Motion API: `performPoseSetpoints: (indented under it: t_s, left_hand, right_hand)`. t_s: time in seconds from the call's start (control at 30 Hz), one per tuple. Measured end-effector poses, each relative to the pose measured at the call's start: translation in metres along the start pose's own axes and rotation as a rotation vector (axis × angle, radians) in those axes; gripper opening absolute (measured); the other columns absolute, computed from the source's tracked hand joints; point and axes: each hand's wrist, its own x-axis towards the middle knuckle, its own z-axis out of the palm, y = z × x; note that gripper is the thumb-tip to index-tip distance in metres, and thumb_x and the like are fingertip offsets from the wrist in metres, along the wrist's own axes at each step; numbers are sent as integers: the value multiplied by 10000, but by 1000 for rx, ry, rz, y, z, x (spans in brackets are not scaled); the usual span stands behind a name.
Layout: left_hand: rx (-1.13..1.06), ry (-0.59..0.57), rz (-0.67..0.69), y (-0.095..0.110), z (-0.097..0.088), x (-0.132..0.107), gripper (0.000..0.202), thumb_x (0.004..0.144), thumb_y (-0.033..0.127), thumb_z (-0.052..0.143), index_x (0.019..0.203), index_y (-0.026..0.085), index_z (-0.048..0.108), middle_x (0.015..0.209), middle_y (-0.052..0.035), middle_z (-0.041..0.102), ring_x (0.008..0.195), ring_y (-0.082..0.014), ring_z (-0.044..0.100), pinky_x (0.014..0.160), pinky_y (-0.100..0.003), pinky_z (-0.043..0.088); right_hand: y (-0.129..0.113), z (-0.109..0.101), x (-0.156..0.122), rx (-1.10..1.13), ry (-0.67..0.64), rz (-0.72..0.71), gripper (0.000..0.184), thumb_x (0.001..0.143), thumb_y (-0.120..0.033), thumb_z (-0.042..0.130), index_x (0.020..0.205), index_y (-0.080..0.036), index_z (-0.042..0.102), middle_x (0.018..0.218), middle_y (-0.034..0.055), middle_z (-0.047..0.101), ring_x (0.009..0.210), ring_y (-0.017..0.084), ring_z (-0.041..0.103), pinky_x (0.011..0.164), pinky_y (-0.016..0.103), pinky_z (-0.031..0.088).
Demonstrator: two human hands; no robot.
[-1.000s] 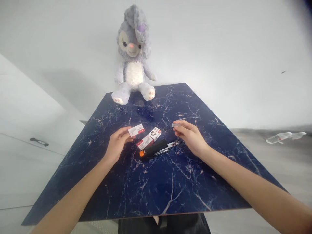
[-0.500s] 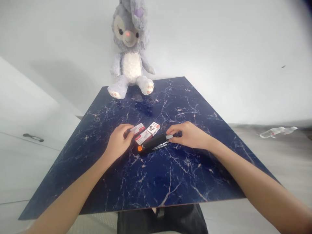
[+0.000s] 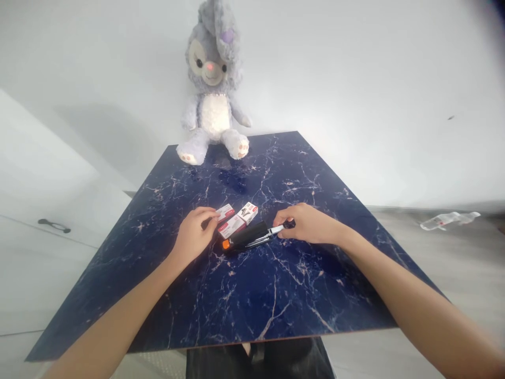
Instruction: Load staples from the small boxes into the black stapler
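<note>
A black stapler (image 3: 248, 236) with an orange end lies on the dark blue marbled table (image 3: 244, 295). My right hand (image 3: 305, 224) pinches a small silver strip of staples at the stapler's open front end. My left hand (image 3: 193, 235) is closed on a small white and red staple box (image 3: 225, 211) just left of the stapler. Two more white and red boxes (image 3: 238, 221) lie side by side behind the stapler.
A grey plush rabbit (image 3: 212, 89) sits at the table's far edge against the white wall. A white cabinet with a dark handle (image 3: 54, 226) stands to the left. A clear plastic bottle (image 3: 450, 220) lies on the floor at the right.
My right hand has carried the strip of staples from above the table down to the stapler's front end. My left hand has brought its box in beside the other boxes.
</note>
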Motion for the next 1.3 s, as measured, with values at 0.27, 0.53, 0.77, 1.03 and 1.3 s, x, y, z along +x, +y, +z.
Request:
performPoseSetpoints:
  t_s: [0.27,0.53,0.77,1.03,1.3]
  left_hand:
    - [-48,3,55,6,-2,0,258,964,344,508,987,239,743,1140,-59,711,1075,-243,641,998,-435,487]
    - [-24,38,16,2,-2,-1,245,943,324,522,966,235,749,1076,-60,733,999,-238,661,937,-404,511]
    - [1,21,18,1,-3,-1,249,946,325,517,962,226,746,1080,-59,738,995,-239,661,933,-399,503]
    - [-44,-9,41,1,1,-1,246,943,312,517,980,233,747,1074,-54,738,1001,-236,659,954,-412,499]
    - [-161,-82,217,14,-13,-6,263,938,356,543,1110,242,707,1113,-69,726,1045,-253,625,928,-418,504]
  right_hand:
    - [8,-2,2,194,-57,20,167,807,-394,701,929,-292,753,938,-16,760,846,204,684,766,317,496]
    - [14,6,9,311,-54,87,310,852,-463,649,1071,-251,706,920,21,763,786,196,686,750,335,508]
    - [15,8,9,276,-45,1,322,902,-487,582,1071,-255,727,1039,23,753,874,194,686,789,327,503]
    - [14,8,10,274,-84,21,291,890,-457,601,1062,-261,731,977,10,756,829,193,679,757,328,501]
    - [24,-9,1,216,-100,-1,337,839,-365,630,1157,-291,717,1143,37,709,935,220,649,793,343,507]
